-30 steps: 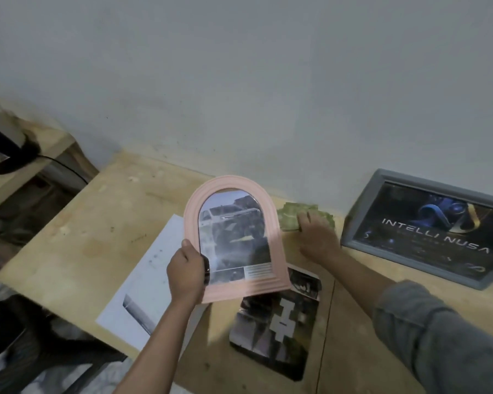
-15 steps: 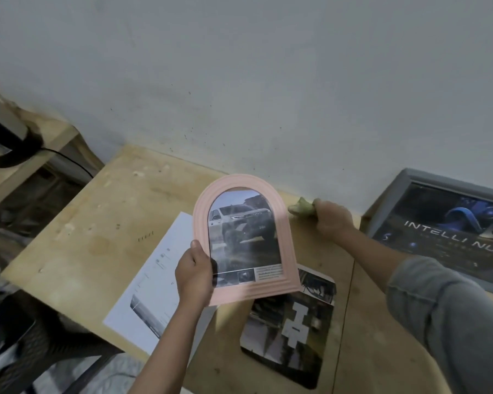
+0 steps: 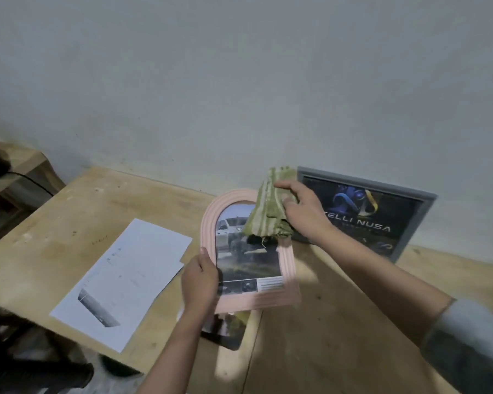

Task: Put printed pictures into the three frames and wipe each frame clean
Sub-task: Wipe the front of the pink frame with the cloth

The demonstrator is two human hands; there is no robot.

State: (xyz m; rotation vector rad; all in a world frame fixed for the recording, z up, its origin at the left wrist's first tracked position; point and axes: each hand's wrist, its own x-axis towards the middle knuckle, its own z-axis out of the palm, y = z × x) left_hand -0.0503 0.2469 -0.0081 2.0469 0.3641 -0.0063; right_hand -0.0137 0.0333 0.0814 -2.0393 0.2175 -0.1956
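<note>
My left hand (image 3: 199, 280) grips the lower left edge of a pink arched frame (image 3: 289, 268) that holds a printed picture of a truck. It is tilted up over the wooden table (image 3: 54, 251). My right hand (image 3: 302, 211) holds a green striped cloth (image 3: 268, 209) against the frame's upper right, covering that part of the picture. A grey rectangular frame (image 3: 416, 223) with a dark poster leans against the wall behind my right hand.
A white printed sheet (image 3: 125, 280) lies flat on the table to the left of the pink frame. A dark print (image 3: 228, 331) lies under the frame's lower edge. A lower wooden shelf (image 3: 20, 166) with a black cable stands at far left.
My right hand lifted the green cloth from the table by the wall and brought it onto the top right of the pink frame. The frame stays in my left hand.
</note>
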